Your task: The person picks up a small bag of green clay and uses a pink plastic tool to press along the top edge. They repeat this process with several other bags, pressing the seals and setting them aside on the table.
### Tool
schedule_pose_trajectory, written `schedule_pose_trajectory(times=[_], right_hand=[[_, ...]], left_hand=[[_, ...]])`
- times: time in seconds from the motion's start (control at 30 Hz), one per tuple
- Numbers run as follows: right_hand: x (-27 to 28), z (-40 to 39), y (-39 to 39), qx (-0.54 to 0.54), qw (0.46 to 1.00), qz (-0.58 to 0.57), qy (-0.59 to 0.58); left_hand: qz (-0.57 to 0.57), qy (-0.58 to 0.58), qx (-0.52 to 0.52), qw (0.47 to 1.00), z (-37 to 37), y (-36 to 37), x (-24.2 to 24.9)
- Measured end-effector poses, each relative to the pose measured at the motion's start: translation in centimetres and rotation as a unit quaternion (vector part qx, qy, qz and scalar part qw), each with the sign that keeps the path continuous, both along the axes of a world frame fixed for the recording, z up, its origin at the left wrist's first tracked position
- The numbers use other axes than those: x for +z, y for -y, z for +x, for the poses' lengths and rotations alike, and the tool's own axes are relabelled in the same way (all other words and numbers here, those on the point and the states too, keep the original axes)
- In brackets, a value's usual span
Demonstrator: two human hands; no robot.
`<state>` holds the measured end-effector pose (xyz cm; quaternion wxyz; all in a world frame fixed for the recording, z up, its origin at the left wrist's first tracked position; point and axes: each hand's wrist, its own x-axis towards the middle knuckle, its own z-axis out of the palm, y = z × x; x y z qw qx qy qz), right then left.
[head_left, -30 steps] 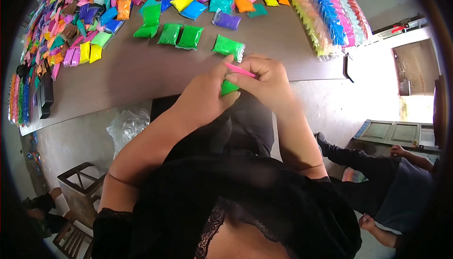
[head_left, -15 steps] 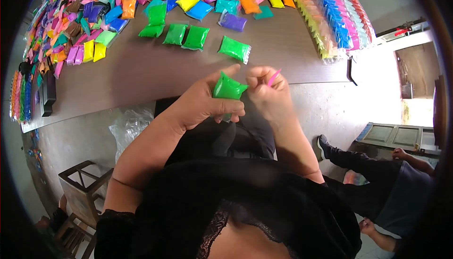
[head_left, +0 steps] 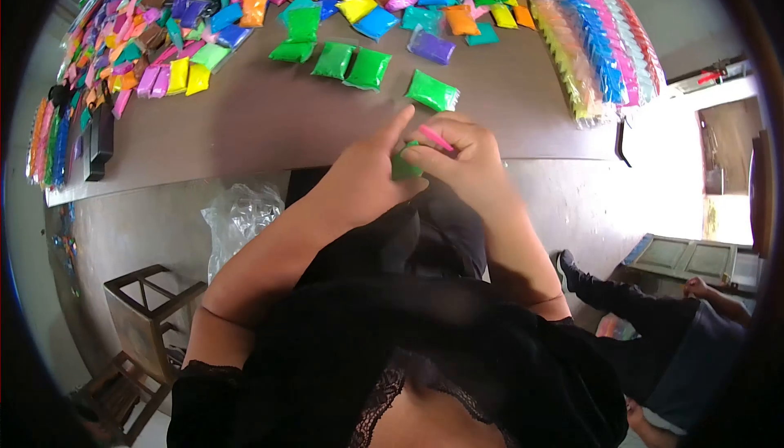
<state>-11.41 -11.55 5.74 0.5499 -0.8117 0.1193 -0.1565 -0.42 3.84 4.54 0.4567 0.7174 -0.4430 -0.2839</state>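
Near the table's front edge, my left hand (head_left: 371, 174) is wrapped round a green packet (head_left: 406, 164), most of it hidden by the fingers. My right hand (head_left: 461, 154) holds a small pink tool (head_left: 436, 138) in a pinch, its fingers touching the packet. Beyond my hands a green packet (head_left: 432, 91) lies alone on the table (head_left: 269, 121). To its left are two more green packets side by side, the nearer one (head_left: 367, 69) slightly overlapping its neighbour. A purple packet (head_left: 431, 47) lies behind them.
A heap of colourful packets (head_left: 196, 11) covers the table's back left. Strips of packets (head_left: 600, 48) lie at the back right. A clear plastic bag (head_left: 241, 219) is below the table edge, a wooden stool (head_left: 147, 309) at lower left. Another person (head_left: 670, 325) is at lower right.
My right hand has moved left onto the green packet, with the pink tool still in it. The packet has turned and is now more hidden. The view has shifted a little.
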Motion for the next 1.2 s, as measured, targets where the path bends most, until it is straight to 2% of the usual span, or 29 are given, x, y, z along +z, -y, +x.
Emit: schedule_pose_trajectory(times=[0.13, 0.2, 0.23, 0.27, 0.3, 0.33, 0.37, 0.43, 0.47, 0.5, 0.53, 0.57, 0.7, 0.77, 0.8, 0.87, 0.9, 0.97, 1.2], right_hand=[[-1.3, 0.6, -0.8, -0.022, 0.998, -0.055, 0.030], [-1.4, 0.6, -1.2, 0.001, 0.995, -0.053, 0.080], [-1.5, 0.5, -1.1, -0.033, 0.997, -0.008, 0.068], [-1.4, 0.5, -0.7, -0.065, 0.996, 0.035, 0.055], [-1.3, 0.5, -0.1, -0.111, 0.992, 0.038, 0.051], [-1.2, 0.3, 0.9, -0.159, 0.985, 0.042, 0.046], [-1.7, 0.3, 2.2, -0.180, 0.980, 0.060, 0.053], [-3.2, 0.4, 5.5, -0.201, 0.974, 0.080, 0.063], [-4.0, 0.5, 7.3, -0.238, 0.970, 0.022, 0.037], [-4.8, 0.3, 8.8, -0.275, 0.961, -0.036, 0.009], [-5.6, 0.1, 10.0, -0.274, 0.961, -0.033, 0.011], [-6.4, -0.1, 11.2, -0.290, 0.955, -0.068, -0.007], [-7.5, 0.2, 10.8, -0.294, 0.942, -0.163, 0.002], [-7.0, 0.2, 10.2, -0.287, 0.937, -0.200, -0.001], [-6.8, 0.3, 10.1, -0.284, 0.938, -0.199, 0.006], [-6.6, 0.4, 10.0, -0.282, 0.938, -0.200, 0.017], [-6.7, 0.3, 10.0, -0.281, 0.937, -0.206, 0.015], [-6.7, 0.4, 10.0, -0.282, 0.936, -0.212, 0.013], [-6.5, 0.3, 9.8, -0.281, 0.939, -0.199, 0.021]], left_hand=[[-0.050, 0.023, 0.047, 0.997, 0.1, -1.2, -1.0], [0.032, -0.183, -0.066, 0.980, 0.6, -1.9, -0.3], [0.042, -0.229, -0.067, 0.970, 0.5, -2.3, -0.4], [0.041, -0.223, -0.059, 0.972, 1.0, -2.8, -0.6], [-0.019, -0.037, 0.028, 0.999, 1.7, -3.4, -0.9], [-0.075, 0.150, 0.112, 0.979, 2.4, -3.9, 0.1], [0.028, 0.175, 0.180, 0.968, 3.8, -4.8, 1.5], [0.046, 0.368, 0.275, 0.887, 7.8, -6.1, 0.8], [0.048, 0.371, 0.275, 0.886, 9.8, -6.8, -0.6], [0.107, 0.464, 0.243, 0.845, 11.6, -7.4, -2.8], [0.163, 0.551, 0.210, 0.791, 12.9, -7.7, -4.9], [0.133, 0.511, 0.226, 0.818, 13.0, -7.9, -6.4], [0.181, 0.545, 0.196, 0.795, 15.3, -7.1, -4.5], [0.027, 0.484, 0.199, 0.852, 16.9, -4.9, -2.8], [0.027, 0.485, 0.197, 0.851, 17.2, -3.4, -2.2], [0.037, 0.389, 0.204, 0.897, 17.4, 0.5, -1.3], [0.035, 0.392, 0.204, 0.896, 17.5, 1.9, -1.3], [0.121, 0.401, 0.271, 0.866, 17.7, 3.9, -2.2], [0.096, 0.355, 0.308, 0.878, 20.6, 2.8, -3.1]])
